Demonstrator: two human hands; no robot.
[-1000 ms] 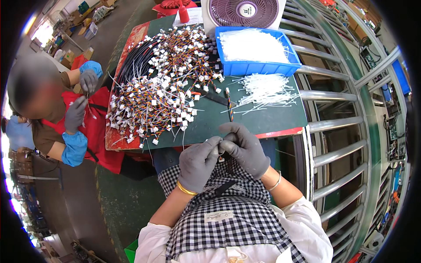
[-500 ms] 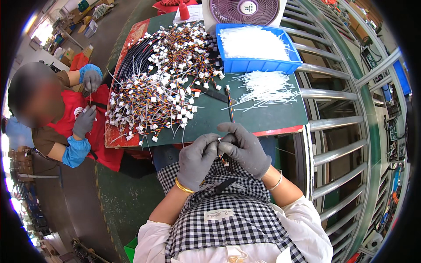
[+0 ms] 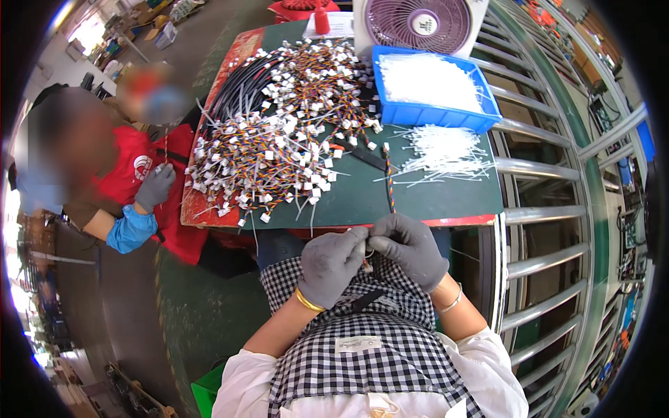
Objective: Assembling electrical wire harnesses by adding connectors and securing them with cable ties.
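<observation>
My left hand (image 3: 333, 262), in a grey glove, is closed in a pinch at the near table edge. Touching its fingertips, my gloved right hand (image 3: 411, 252) pinches from the other side. Between them is a thin wire harness of twisted coloured wires; a small end of it and a pale thin loop show below the fingers, the rest being hidden. A twisted wire length (image 3: 390, 184) with a white connector lies on the table and runs to the edge behind my right hand; whether it joins the held piece, I cannot tell.
A large heap of wire harnesses (image 3: 261, 164) with white connectors covers the table's left. White cable ties (image 3: 446, 153) lie loose before a blue bin (image 3: 437, 120) full of them. A fan (image 3: 421, 26) stands behind, metal rollers (image 3: 543, 212) at right. A co-worker (image 3: 139, 164) handles wire at left.
The whole view has shifted, so the table sits further right in it. My right fingers have drawn in closer around the harness. Both hands stay together at the table edge.
</observation>
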